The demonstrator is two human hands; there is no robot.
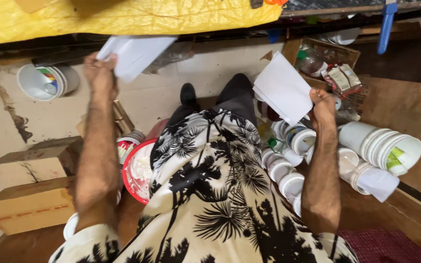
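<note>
Head view: left hand [101, 68] closed on a white paper sheet [135, 51]; right hand [323, 104] grips a stack of white sheets [283, 87]. Stacked white paper cups [381, 146] lie just beside the right forearm.

red bowl [135, 187] half hidden behind shirt [210, 195]. yellow sheet [123, 17] cut by top edge. far sheet of paper [135, 53] motion-blurred. right fingertips hidden behind paper stack [283, 87].
</note>
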